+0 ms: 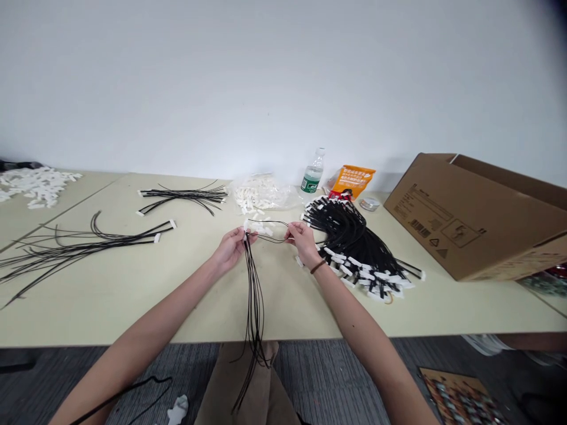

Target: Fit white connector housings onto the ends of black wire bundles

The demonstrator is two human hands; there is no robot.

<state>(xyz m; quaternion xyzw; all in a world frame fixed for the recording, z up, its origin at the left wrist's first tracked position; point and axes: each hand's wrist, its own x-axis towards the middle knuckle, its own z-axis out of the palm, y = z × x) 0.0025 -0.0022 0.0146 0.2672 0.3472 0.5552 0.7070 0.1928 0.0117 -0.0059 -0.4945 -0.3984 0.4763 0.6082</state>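
My left hand [230,248] pinches the top of a bundle of thin black wires [254,307], which hangs down past the table edge toward my lap. My right hand [302,241] holds a thin black wire [268,231] stretched across to my left hand. Just behind my hands lie some loose white connectors [259,227]. To the right of my right hand spreads a large heap of black wires with white connectors [354,248]. Two more wire bundles lie on the pale table [110,307], one at the back [181,199] and one at the left [88,245].
A cardboard box [469,218] stands at the right of the table. A plastic bag of white connectors [259,192], a water bottle [312,172], an orange snack packet [353,182] and a small tin [369,203] stand at the back. More white connectors [35,186] lie far left.
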